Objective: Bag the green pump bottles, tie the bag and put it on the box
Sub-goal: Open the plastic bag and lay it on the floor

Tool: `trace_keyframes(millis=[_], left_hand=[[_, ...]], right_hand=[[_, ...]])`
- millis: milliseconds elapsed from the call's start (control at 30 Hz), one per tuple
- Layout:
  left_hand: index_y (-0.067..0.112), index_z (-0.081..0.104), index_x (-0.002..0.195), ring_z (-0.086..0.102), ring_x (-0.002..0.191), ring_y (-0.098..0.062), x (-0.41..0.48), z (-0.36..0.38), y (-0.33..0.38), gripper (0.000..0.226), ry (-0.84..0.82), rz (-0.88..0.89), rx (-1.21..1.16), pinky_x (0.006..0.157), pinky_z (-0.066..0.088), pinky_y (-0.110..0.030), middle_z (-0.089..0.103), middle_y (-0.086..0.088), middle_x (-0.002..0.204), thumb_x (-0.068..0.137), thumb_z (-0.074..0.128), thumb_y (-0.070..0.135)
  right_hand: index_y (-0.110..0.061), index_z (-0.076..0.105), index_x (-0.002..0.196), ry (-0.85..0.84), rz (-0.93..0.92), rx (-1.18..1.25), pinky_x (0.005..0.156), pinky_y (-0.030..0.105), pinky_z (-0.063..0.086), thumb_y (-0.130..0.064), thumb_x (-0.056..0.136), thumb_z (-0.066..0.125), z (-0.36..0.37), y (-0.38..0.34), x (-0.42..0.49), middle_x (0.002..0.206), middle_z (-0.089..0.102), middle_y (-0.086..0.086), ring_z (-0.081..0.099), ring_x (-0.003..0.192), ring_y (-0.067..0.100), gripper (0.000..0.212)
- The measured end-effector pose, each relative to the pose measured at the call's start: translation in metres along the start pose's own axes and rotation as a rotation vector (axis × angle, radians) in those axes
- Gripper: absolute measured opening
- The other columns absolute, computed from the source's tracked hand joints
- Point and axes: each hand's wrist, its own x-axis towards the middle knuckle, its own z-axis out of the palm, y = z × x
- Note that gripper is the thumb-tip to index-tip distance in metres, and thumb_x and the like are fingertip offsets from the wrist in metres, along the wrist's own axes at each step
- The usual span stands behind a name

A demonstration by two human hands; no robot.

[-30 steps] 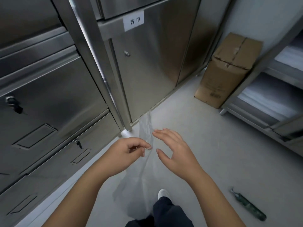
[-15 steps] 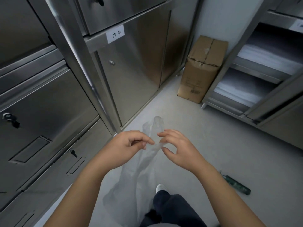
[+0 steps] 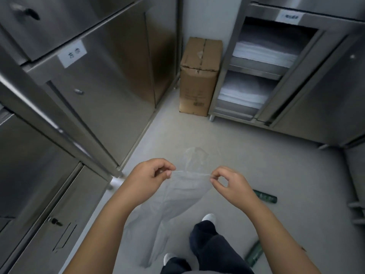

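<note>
A thin clear plastic bag [image 3: 183,194] hangs in front of me, its top edge stretched between my two hands. My left hand [image 3: 152,173] pinches the edge on the left, and my right hand [image 3: 227,183] pinches it on the right. One green pump bottle [image 3: 265,196] lies on the floor just right of my right wrist, partly hidden by it. A second green bottle [image 3: 254,254] lies on the floor lower down, beside my right forearm. A tall cardboard box [image 3: 199,76] stands in the far corner.
Steel cabinets [image 3: 79,107] line the left side. A steel shelf unit [image 3: 256,72] with stacked white cloths stands on the right behind the box. My feet in white shoes [image 3: 209,217] and dark trousers are below on the grey floor [image 3: 246,155].
My hands have pulled apart, spreading the bag's top edge; the right hand now pinches it. My view has swung right, bringing the box to the centre and a second bottle into sight.
</note>
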Motion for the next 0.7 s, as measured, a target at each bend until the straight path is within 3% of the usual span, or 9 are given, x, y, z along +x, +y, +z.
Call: trace_keyframes(millis=[100, 233, 433, 600, 700], left_hand=[[0.038, 0.059, 0.074, 0.058, 0.079, -0.011, 0.032, 0.019, 0.014, 0.025, -0.060, 0.023, 0.061, 0.067, 0.041, -0.013, 0.064, 0.010, 0.079, 0.085, 0.059, 0.016], [0.036, 0.058, 0.070, 0.049, 0.066, -0.001, 0.079, 0.050, 0.040, 0.023, -0.106, 0.058, 0.146, 0.057, 0.036, -0.006, 0.056, 0.016, 0.069, 0.085, 0.060, 0.018], [0.036, 0.051, 0.065, 0.045, 0.060, -0.001, 0.157, 0.110, 0.095, 0.026, -0.149, 0.150, 0.304, 0.056, 0.031, -0.011, 0.050, 0.015, 0.061, 0.083, 0.062, 0.020], [0.032, 0.050, 0.064, 0.045, 0.060, -0.001, 0.209, 0.159, 0.141, 0.024, -0.197, 0.243, 0.398, 0.058, 0.031, -0.014, 0.049, 0.015, 0.061, 0.083, 0.063, 0.022], [0.033, 0.050, 0.064, 0.047, 0.064, -0.001, 0.237, 0.193, 0.165, 0.025, -0.239, 0.291, 0.409, 0.061, 0.035, -0.019, 0.052, 0.015, 0.064, 0.082, 0.063, 0.022]], right_hand=[[-0.025, 0.054, 0.072, 0.074, 0.085, 0.015, 0.070, 0.004, 0.036, -0.011, 0.083, 0.059, -0.021, 0.026, -0.003, 0.075, 0.058, -0.016, 0.053, 0.084, 0.001, 0.018], [-0.022, 0.056, 0.074, 0.187, 0.221, 0.069, 0.067, 0.003, 0.036, -0.013, 0.084, 0.058, -0.054, 0.062, -0.002, 0.076, 0.058, -0.014, 0.052, 0.083, -0.002, 0.014], [-0.019, 0.056, 0.072, 0.356, 0.345, 0.090, 0.065, 0.003, 0.035, -0.010, 0.083, 0.060, -0.117, 0.123, 0.009, 0.073, 0.057, -0.010, 0.055, 0.077, 0.011, 0.014], [-0.018, 0.055, 0.073, 0.460, 0.411, 0.068, 0.067, 0.016, 0.036, -0.009, 0.082, 0.060, -0.170, 0.165, 0.008, 0.074, 0.057, -0.005, 0.054, 0.077, 0.015, 0.014], [-0.015, 0.058, 0.076, 0.523, 0.464, 0.041, 0.068, 0.016, 0.036, -0.010, 0.083, 0.059, -0.197, 0.192, -0.001, 0.077, 0.058, -0.003, 0.054, 0.079, 0.015, 0.009]])
